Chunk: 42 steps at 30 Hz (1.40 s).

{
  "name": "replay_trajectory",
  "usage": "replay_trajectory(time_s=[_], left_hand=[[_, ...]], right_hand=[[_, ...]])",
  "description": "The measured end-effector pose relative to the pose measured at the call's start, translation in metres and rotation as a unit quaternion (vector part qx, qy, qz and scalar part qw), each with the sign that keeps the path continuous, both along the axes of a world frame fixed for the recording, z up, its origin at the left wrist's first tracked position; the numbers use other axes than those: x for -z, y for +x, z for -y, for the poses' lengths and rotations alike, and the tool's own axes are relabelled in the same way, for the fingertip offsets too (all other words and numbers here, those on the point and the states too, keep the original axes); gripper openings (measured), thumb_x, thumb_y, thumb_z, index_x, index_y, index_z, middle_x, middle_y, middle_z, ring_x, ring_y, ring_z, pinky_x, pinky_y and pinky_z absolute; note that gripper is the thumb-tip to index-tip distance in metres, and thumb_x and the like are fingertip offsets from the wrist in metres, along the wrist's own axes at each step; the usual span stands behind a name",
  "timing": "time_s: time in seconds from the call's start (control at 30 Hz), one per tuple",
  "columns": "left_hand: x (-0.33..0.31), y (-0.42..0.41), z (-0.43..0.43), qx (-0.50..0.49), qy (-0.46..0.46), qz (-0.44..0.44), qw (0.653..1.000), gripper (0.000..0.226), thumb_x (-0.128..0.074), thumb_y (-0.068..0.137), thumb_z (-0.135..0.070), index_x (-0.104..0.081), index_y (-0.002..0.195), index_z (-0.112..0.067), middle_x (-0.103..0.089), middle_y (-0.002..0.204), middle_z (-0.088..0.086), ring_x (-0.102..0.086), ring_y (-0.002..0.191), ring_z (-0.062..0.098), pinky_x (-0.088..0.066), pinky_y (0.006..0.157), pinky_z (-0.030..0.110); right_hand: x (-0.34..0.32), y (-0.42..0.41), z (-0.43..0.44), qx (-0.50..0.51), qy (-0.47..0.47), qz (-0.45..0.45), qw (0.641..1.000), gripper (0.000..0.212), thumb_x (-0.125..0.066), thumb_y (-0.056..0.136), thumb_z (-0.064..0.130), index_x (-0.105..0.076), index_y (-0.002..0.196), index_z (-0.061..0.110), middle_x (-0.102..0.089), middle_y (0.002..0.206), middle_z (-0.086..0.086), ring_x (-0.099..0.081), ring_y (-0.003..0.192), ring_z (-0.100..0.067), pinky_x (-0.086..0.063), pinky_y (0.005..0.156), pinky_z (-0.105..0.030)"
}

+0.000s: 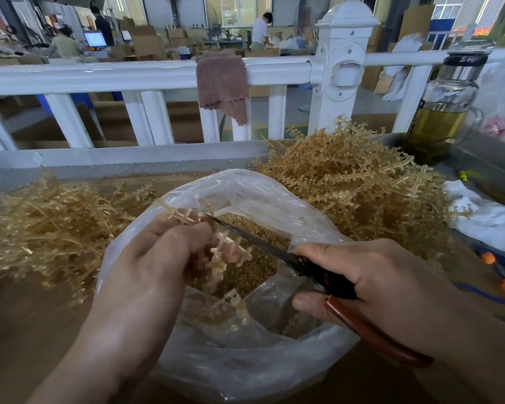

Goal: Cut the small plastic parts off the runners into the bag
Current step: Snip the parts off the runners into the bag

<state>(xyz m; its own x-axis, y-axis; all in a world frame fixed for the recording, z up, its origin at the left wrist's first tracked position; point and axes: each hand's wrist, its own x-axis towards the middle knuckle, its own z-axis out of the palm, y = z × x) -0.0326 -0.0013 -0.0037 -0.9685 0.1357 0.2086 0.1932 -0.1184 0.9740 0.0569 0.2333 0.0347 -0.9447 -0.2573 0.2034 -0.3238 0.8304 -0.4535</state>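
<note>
My left hand (158, 258) is over the open mouth of the bag (245, 360). Its fingers are curled and they pinch one runner (184, 217), a thin pale amber piece with small parts still on its branches. The runner goes from my fingertips up to the left and also down under my palm, into the bag opening.

My right hand (370, 281) is closed around the scissors (274, 249). The thumb lies on the upper side and the fingers wrap the reddish-brown handle (370, 330), which sticks out behind my palm. The dark blades point up and left, and their tip is at the runner, just beside my left fingertips. If the blades are apart or together, I cannot tell.

The bag is of clear plastic and it sits in a white basin (333, 339) on the brown tabletop (27, 330). At its bottom lies a layer of small amber plastic parts (254, 258), directly under the scissors.

On the right behind the bag there is a high pile of runners (356, 182) with little knobs along the branches. On the left there is a lower pile (50, 228) where the sticks look more bare.

Farther right I see a crumpled white sheet (484, 217) and a glass bottle (440, 112) with yellowish liquid. Behind the tabletop stands a white railing (129, 74), and a brownish cloth (222, 83) hangs over its top bar.
</note>
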Motion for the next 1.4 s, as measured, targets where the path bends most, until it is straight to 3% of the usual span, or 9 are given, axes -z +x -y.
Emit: replay_trajectory(time_s=[0.17, 0.33, 0.5, 0.6, 0.73, 1.03, 1.4], left_hand=[[-0.007, 0.007, 0.000, 0.010, 0.003, -0.004, 1.000, 0.032, -0.073, 0.068, -0.047, -0.076, 0.081, -0.019, -0.075, 0.081, 0.013, -0.069, 0.074, 0.028, -0.051, 0.074, 0.041], [-0.012, 0.010, -0.003, 0.042, 0.039, -0.050, 0.997, 0.031, -0.077, 0.072, -0.047, -0.070, 0.075, -0.017, -0.068, 0.074, 0.007, -0.061, 0.066, 0.019, -0.049, 0.059, 0.026], [-0.012, 0.007, -0.004, 0.066, 0.072, -0.084, 0.992, 0.037, -0.085, 0.067, -0.057, -0.068, 0.074, -0.025, -0.065, 0.073, -0.001, -0.061, 0.073, 0.014, -0.047, 0.075, 0.035], [-0.010, 0.007, -0.006, 0.069, 0.079, -0.101, 0.989, 0.033, -0.086, 0.069, -0.054, -0.069, 0.074, -0.026, -0.065, 0.072, -0.004, -0.062, 0.072, 0.010, -0.054, 0.072, 0.023], [-0.008, 0.008, -0.007, 0.051, 0.091, -0.106, 0.989, 0.014, -0.080, 0.076, -0.037, -0.070, 0.075, -0.026, -0.068, 0.075, -0.003, -0.064, 0.071, 0.009, -0.054, 0.067, 0.018], [-0.008, 0.012, -0.011, 0.029, 0.072, -0.113, 0.991, 0.033, -0.083, 0.072, -0.051, -0.071, 0.079, -0.021, -0.074, 0.080, 0.002, -0.071, 0.078, 0.014, -0.057, 0.072, 0.020], [-0.007, 0.012, -0.013, 0.026, 0.083, -0.103, 0.991, 0.016, -0.080, 0.075, -0.036, -0.071, 0.075, -0.024, -0.072, 0.076, -0.001, -0.070, 0.076, 0.014, -0.056, 0.072, 0.021]], right_hand=[[0.003, 0.000, 0.001, -0.008, -0.014, 0.010, 1.000, 0.058, -0.054, 0.083, 0.070, -0.060, 0.131, 0.037, -0.066, 0.084, 0.018, -0.062, 0.077, 0.002, -0.047, 0.066, -0.014], [0.002, 0.000, -0.002, -0.001, -0.042, 0.014, 0.999, 0.053, -0.051, 0.084, 0.075, -0.054, 0.127, 0.044, -0.065, 0.088, 0.015, -0.064, 0.078, -0.003, -0.048, 0.063, -0.021], [0.002, 0.001, 0.000, 0.006, -0.026, 0.012, 1.000, 0.056, -0.047, 0.081, 0.078, -0.047, 0.129, 0.049, -0.063, 0.095, 0.016, -0.062, 0.082, -0.002, -0.048, 0.069, -0.022], [0.003, 0.003, 0.001, 0.007, -0.019, 0.003, 1.000, 0.058, -0.045, 0.080, 0.078, -0.046, 0.130, 0.048, -0.064, 0.097, 0.017, -0.063, 0.084, -0.001, -0.049, 0.071, -0.024], [0.003, 0.003, 0.002, 0.012, -0.006, -0.017, 1.000, 0.054, -0.047, 0.082, 0.075, -0.049, 0.126, 0.044, -0.066, 0.096, 0.015, -0.064, 0.084, -0.003, -0.051, 0.069, -0.026], [0.003, 0.003, 0.004, 0.020, 0.006, -0.049, 0.999, 0.051, -0.049, 0.083, 0.070, -0.050, 0.125, 0.040, -0.071, 0.094, 0.012, -0.066, 0.081, -0.005, -0.052, 0.067, -0.026], [0.003, 0.003, 0.004, 0.026, 0.021, -0.073, 0.997, 0.049, -0.048, 0.085, 0.070, -0.054, 0.120, 0.036, -0.071, 0.091, 0.012, -0.067, 0.078, -0.006, -0.054, 0.062, -0.026]])
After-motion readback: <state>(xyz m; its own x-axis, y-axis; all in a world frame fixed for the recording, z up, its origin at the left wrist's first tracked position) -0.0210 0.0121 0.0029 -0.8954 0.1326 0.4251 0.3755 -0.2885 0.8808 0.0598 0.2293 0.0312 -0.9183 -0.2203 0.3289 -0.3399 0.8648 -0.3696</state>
